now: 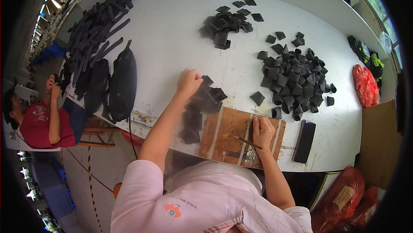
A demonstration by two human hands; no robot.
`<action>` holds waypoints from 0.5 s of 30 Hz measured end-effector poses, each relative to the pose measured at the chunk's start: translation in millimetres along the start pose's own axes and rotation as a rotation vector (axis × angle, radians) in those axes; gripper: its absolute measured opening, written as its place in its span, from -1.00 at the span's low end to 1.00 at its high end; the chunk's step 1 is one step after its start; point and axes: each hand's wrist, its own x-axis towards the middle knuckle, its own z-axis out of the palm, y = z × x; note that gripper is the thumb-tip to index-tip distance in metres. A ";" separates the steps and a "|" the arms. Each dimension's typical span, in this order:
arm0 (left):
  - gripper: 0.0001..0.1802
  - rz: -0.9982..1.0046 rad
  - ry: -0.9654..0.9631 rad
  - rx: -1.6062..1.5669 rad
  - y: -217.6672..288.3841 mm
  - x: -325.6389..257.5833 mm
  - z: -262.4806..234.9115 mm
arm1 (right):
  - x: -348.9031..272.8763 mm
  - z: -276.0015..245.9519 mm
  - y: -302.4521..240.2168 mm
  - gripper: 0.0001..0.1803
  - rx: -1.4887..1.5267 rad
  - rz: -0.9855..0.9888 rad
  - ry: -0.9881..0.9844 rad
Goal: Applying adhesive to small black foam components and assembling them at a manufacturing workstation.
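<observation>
My left hand (189, 83) is over the white table with its fingers curled together. Its fingertips meet the edge of some small black fabric pieces (208, 80); whether one is pinched is hidden. More black pieces (192, 125) lie overlapped below, partly blurred, beside a brown board (228, 132) with pale stripes. My right hand (263, 131) rests closed over the board's right part, around a thin brown stick (247, 142) that points left. Under the stick, a shiny smeared patch (250, 155) shows on the board.
Folded black pieces (294, 78) are heaped at the right, with a smaller pile (228, 22) farther back. Black strips (97, 26) and dark pouches (122, 82) lie left. A black phone (304, 141) and red bag (365, 86) sit right. Another person (45, 121) is at far left.
</observation>
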 end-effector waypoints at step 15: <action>-0.83 -0.045 0.511 -0.837 8.4 -22.3 -38.7 | -3.9 1.0 4.6 -0.81 -0.014 -0.036 0.037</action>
